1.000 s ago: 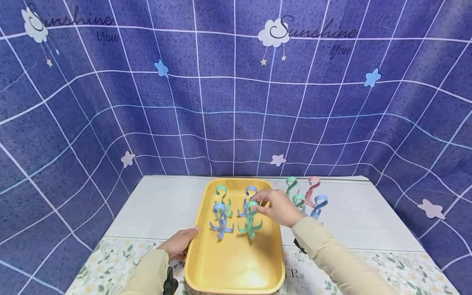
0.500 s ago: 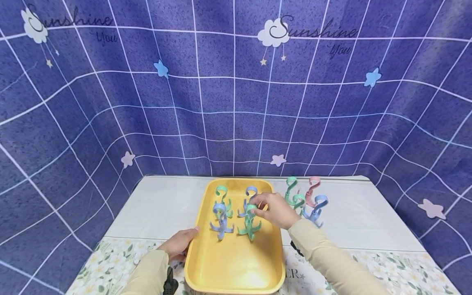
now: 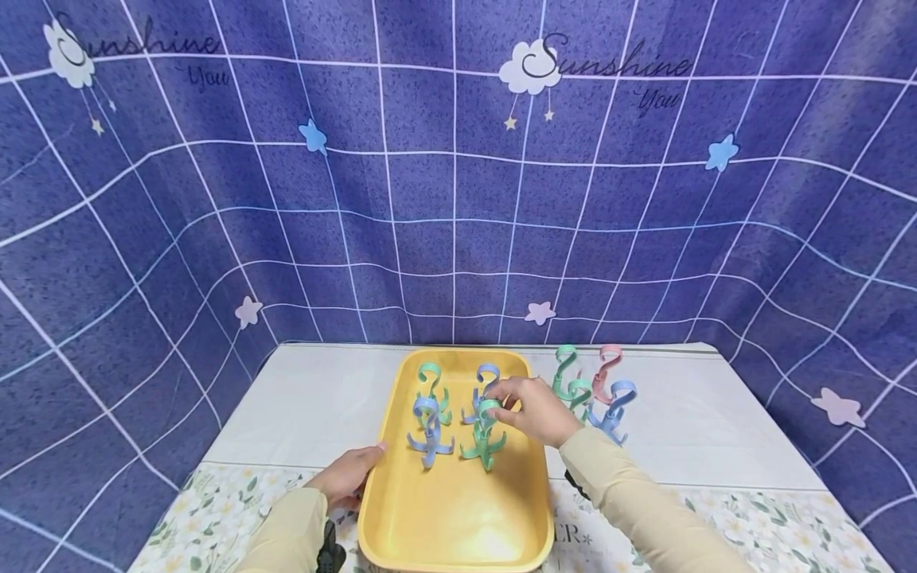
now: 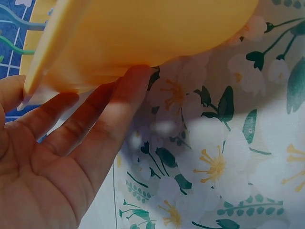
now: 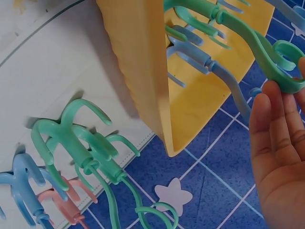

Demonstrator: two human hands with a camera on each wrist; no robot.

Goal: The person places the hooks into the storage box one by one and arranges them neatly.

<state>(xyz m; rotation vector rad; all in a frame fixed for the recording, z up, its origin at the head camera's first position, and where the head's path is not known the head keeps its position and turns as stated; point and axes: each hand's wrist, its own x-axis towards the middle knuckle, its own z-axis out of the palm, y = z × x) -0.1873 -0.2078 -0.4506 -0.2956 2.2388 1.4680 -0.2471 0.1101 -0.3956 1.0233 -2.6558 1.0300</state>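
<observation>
In the head view, my right hand pinches the curled top of a green multi-prong hook, which stands with its prongs down in the yellow tray. The right wrist view shows fingertips against the curl of that hook, the thumb mostly cut off. My left hand grips the tray's left side, thumb at the rim and fingers against the outer wall. Also in the tray are a blue hook at front left, a green hook behind it and another blue hook at back right.
Right of the tray stand two green hooks, a pink hook and a blue hook close together. The table has a white cloth with a floral front part. A blue gridded curtain surrounds the back and sides.
My right hand has come slightly lower with the green hook, which sits a little lower and further left in the tray. My left hand keeps its hold on the tray.
</observation>
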